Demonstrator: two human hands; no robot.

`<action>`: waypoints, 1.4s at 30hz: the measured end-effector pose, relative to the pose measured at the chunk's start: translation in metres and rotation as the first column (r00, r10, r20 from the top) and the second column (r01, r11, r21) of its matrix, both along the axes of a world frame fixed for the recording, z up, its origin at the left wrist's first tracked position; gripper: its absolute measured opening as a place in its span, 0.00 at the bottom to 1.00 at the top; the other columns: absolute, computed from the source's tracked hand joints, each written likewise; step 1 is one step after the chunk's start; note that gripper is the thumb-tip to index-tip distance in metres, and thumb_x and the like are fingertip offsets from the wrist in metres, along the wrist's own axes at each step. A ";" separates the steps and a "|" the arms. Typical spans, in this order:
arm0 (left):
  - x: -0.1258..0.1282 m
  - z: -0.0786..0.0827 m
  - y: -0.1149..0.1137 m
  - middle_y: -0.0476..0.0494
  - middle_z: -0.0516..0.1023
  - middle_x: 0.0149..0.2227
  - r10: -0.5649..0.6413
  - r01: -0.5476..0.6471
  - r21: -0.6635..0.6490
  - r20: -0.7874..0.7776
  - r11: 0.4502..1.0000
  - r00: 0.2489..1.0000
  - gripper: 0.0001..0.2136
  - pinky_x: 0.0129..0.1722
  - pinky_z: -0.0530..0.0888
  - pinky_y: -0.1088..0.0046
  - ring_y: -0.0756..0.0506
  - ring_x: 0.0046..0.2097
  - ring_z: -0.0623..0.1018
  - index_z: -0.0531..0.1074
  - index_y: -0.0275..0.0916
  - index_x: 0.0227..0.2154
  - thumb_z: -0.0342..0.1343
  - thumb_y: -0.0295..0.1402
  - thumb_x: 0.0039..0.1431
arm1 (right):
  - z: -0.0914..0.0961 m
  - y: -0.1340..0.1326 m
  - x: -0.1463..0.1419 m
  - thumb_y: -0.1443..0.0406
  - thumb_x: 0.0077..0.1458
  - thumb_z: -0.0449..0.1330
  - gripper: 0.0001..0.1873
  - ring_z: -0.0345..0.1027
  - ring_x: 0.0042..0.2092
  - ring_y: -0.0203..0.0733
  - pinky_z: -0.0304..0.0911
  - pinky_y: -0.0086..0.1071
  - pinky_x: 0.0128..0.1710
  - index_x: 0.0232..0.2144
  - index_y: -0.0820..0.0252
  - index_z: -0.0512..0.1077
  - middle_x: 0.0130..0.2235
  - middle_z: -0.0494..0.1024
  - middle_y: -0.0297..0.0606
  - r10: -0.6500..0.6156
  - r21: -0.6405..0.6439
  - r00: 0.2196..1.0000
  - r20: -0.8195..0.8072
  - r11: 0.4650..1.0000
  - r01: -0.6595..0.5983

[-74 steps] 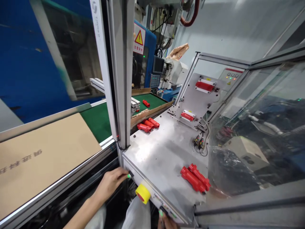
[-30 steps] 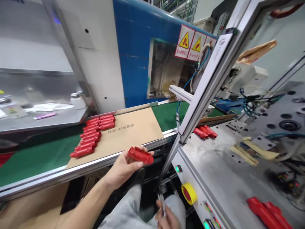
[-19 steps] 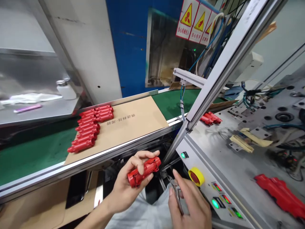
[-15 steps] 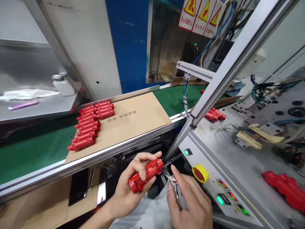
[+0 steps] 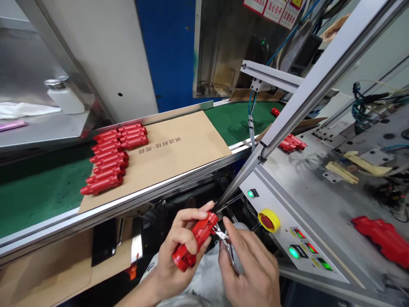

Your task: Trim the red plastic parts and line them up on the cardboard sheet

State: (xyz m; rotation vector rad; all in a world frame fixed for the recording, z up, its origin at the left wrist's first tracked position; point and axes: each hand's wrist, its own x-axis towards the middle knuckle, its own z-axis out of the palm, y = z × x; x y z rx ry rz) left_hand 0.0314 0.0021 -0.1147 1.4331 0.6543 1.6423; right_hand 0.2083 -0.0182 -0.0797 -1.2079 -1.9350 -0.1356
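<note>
My left hand [image 5: 179, 251] grips a red plastic part [image 5: 194, 241] over my lap, fingers wrapped round it. Beside it my right hand [image 5: 247, 268] holds small metal cutters [image 5: 223, 241], whose tip touches the upper end of the red part. Several more red parts [image 5: 111, 157] lie in rows on a cardboard sheet [image 5: 179, 149] on the green conveyor belt [image 5: 41, 192] to the upper left.
A metal machine table [image 5: 313, 187] on the right carries red parts [image 5: 381, 238] at its right edge and a further group [image 5: 292, 143] by the slanted aluminium post [image 5: 287, 123]. Its front panel has a yellow-ringed red stop button [image 5: 268, 219] and a lit green button [image 5: 293, 252].
My left hand left the green button, picked up a red part and brought it down over my lap. My right hand came up with the cutters to the part's end. The view swung left.
</note>
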 end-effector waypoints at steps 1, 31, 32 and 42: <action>0.001 -0.001 -0.001 0.46 0.75 0.58 0.011 -0.011 0.010 -0.001 1.000 1.000 0.15 0.68 0.80 0.56 0.34 0.71 0.75 0.68 0.44 0.37 0.57 0.14 0.68 | -0.001 -0.001 0.000 0.74 0.66 0.62 0.27 0.80 0.36 0.42 0.77 0.35 0.39 0.66 0.61 0.74 0.39 0.86 0.43 0.000 -0.008 1.000 -0.007 1.000 -0.001; 0.006 -0.005 -0.007 0.42 0.73 0.57 -0.055 0.060 -0.073 0.073 0.995 0.996 0.15 0.68 0.79 0.55 0.32 0.70 0.77 0.64 0.42 0.41 0.57 0.13 0.68 | -0.038 0.011 0.010 0.77 0.64 0.64 0.25 0.77 0.33 0.42 0.72 0.37 0.33 0.62 0.67 0.76 0.36 0.85 0.41 0.148 0.078 0.984 -0.102 0.987 -0.140; 0.006 -0.005 -0.007 0.42 0.72 0.57 -0.065 0.071 -0.076 0.081 0.995 0.995 0.15 0.68 0.79 0.54 0.31 0.69 0.77 0.64 0.42 0.41 0.57 0.13 0.68 | -0.040 0.010 0.011 0.77 0.64 0.64 0.26 0.77 0.33 0.41 0.72 0.37 0.34 0.63 0.66 0.75 0.37 0.85 0.41 0.168 0.080 0.978 -0.125 0.984 -0.159; 0.007 -0.004 -0.009 0.42 0.73 0.58 0.015 -0.014 0.032 -0.034 0.999 0.999 0.19 0.67 0.81 0.55 0.33 0.70 0.77 0.65 0.41 0.40 0.56 0.08 0.64 | -0.019 0.002 0.015 0.78 0.62 0.63 0.30 0.77 0.45 0.45 0.75 0.43 0.46 0.66 0.66 0.73 0.44 0.83 0.46 0.119 -0.069 0.975 -0.188 0.989 -0.134</action>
